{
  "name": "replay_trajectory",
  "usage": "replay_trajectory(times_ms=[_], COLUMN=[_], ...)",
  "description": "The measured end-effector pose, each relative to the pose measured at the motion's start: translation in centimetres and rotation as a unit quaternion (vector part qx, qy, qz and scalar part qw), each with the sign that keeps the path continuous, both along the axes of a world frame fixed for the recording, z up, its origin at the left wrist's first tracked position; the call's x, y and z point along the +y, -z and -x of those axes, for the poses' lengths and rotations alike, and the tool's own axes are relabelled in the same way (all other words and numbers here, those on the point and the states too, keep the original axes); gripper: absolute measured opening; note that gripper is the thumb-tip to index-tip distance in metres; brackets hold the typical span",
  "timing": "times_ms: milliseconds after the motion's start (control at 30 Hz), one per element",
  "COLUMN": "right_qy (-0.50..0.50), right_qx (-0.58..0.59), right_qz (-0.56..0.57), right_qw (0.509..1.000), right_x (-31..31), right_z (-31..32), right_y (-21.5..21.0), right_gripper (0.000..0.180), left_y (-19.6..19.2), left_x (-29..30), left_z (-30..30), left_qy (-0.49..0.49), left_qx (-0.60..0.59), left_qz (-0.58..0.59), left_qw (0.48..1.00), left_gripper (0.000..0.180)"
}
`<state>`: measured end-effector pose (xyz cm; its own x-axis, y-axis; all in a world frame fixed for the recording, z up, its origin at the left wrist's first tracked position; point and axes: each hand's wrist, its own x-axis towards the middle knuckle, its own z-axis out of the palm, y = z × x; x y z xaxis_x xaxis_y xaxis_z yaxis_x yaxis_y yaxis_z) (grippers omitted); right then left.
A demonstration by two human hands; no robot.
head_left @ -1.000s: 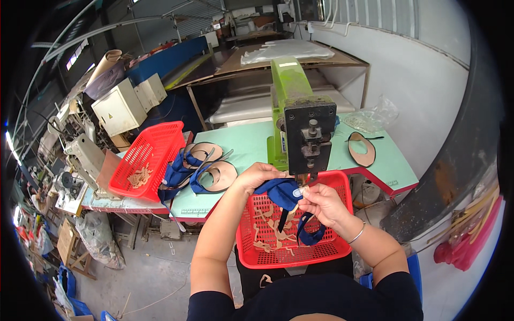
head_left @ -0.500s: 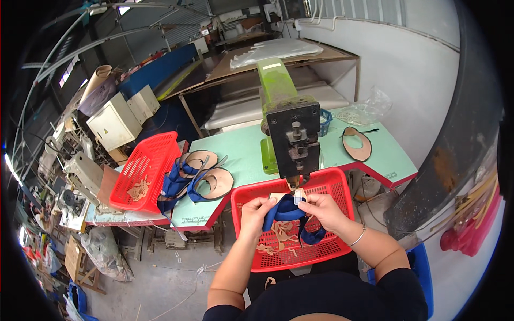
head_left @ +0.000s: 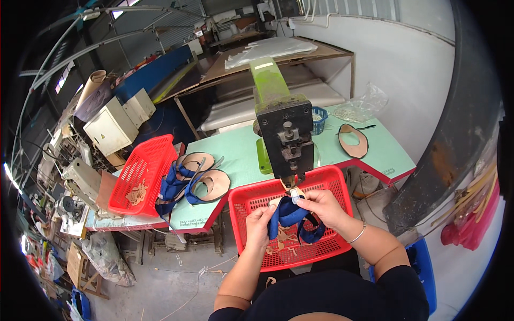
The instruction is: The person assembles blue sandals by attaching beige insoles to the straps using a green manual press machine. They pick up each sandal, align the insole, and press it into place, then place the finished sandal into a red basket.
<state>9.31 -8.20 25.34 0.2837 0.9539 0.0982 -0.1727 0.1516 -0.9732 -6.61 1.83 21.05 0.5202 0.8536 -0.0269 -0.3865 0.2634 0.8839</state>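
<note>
My left hand (head_left: 259,223) and my right hand (head_left: 324,208) pinch a blue sandal upper (head_left: 288,215) with beige lining between them. Its top edge is right under the black head (head_left: 287,140) of a green press machine (head_left: 270,80); whether it touches the tool tip I cannot tell. A small pale, shiny piece (head_left: 295,196) shows by my right fingertips. From the upper, a blue strap (head_left: 311,231) hangs below my right hand. Beneath both hands is a red plastic basket (head_left: 236,214) with beige scraps (head_left: 276,245) in it.
On the pale green table (head_left: 246,142) to the left lie blue-strapped uppers (head_left: 195,179), beside another red basket (head_left: 140,174). A beige upper (head_left: 353,142), a small blue basket (head_left: 319,121) and a clear bag (head_left: 361,109) are right of the machine. A dark slanted post (head_left: 436,155) stands at right.
The view has shifted slightly. My left hand has moved a little lower, and the blue upper has turned slightly between my hands. Both hands keep their grip under the machine head.
</note>
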Motion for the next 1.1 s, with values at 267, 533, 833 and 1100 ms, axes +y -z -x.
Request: replay_trajectory(times_ms=[267, 533, 833, 1100], right_qy=[0.009, -0.070, -0.117, -0.107], right_qx=[-0.069, -0.137, -0.095, -0.155], right_qz=[0.017, 0.038, 0.046, 0.044], right_qw=[0.997, 0.987, 0.987, 0.981], right_x=[0.5, 0.6, 1.5, 1.4], right_z=[-0.3, -3.3, -4.9, -5.0], right_y=[0.2, -1.4, -1.5, -2.6], right_gripper=[0.017, 0.021, 0.021, 0.022], left_y=[1.2, -1.5, -2.1, -1.9], left_x=[-1.8, 0.8, -1.0, -1.3], left_z=[0.0, -1.3, -4.1, -4.4], left_qy=[-0.027, 0.013, -0.021, -0.009], left_qx=[-0.021, 0.110, 0.074, 0.042], left_qz=[0.016, -0.329, -0.240, -0.206], left_qw=[0.999, 0.938, 0.968, 0.978], left_gripper=[0.016, 0.017, 0.006, 0.004])
